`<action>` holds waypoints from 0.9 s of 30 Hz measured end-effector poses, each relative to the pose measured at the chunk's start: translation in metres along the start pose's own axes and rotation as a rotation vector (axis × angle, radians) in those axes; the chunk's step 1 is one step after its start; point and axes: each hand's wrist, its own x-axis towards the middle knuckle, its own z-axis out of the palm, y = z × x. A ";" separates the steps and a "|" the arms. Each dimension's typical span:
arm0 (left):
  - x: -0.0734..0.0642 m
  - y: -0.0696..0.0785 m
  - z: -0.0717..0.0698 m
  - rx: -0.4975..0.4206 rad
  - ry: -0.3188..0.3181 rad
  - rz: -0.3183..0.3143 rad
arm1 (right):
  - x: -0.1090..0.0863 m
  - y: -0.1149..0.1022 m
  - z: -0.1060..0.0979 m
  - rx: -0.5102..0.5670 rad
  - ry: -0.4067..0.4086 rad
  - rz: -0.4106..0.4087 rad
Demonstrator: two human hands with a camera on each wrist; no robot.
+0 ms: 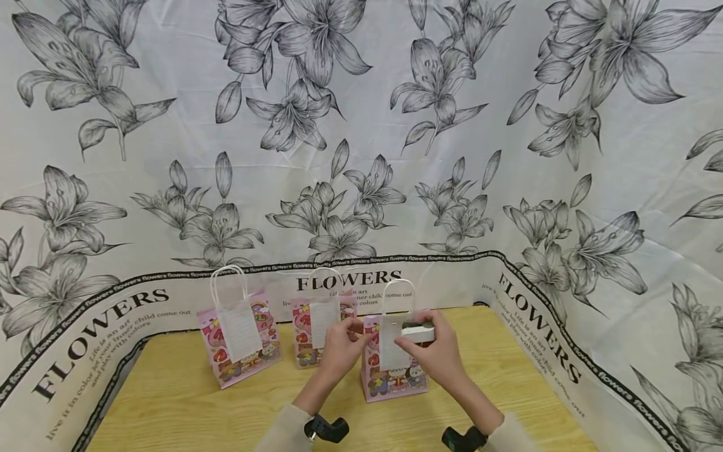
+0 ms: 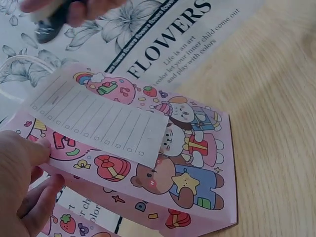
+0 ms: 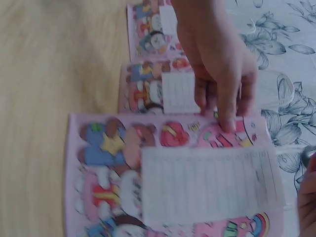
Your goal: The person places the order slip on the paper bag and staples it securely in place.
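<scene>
A pink cartoon-print paper gift bag [image 1: 398, 384] stands upright on the table, its white handles raised. My left hand [image 1: 342, 345] pinches its upper left edge, thumb on the front and fingers behind. A lined checklist sheet [image 2: 98, 116] lies flat against the bag's front. In my right hand [image 1: 443, 355] is a small white stapler [image 1: 418, 333], held at the upper right of the bag beside the sheet's top. From the left wrist, the stapler's dark tip [image 2: 49, 27] appears blurred, apart from the bag. Only a bit of the right hand's fingers [image 3: 308, 197] shows in its own wrist view.
Two similar pink bags, each with a lined sheet in front, stand to the left: one at far left [image 1: 265, 344] and one in the middle [image 1: 303, 358]. A flower-printed cloth [image 1: 361, 213] hangs behind and around the wooden table [image 1: 186, 402].
</scene>
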 end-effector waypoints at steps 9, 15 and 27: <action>0.011 0.003 0.003 -0.013 -0.027 -0.022 | -0.054 0.008 0.014 0.158 -0.309 0.384; 0.019 0.001 0.008 -0.010 -0.056 -0.006 | -0.080 0.027 0.022 0.169 -0.471 0.200; 0.025 0.000 0.016 0.020 -0.049 0.016 | -0.098 0.047 0.041 -0.060 -0.580 0.165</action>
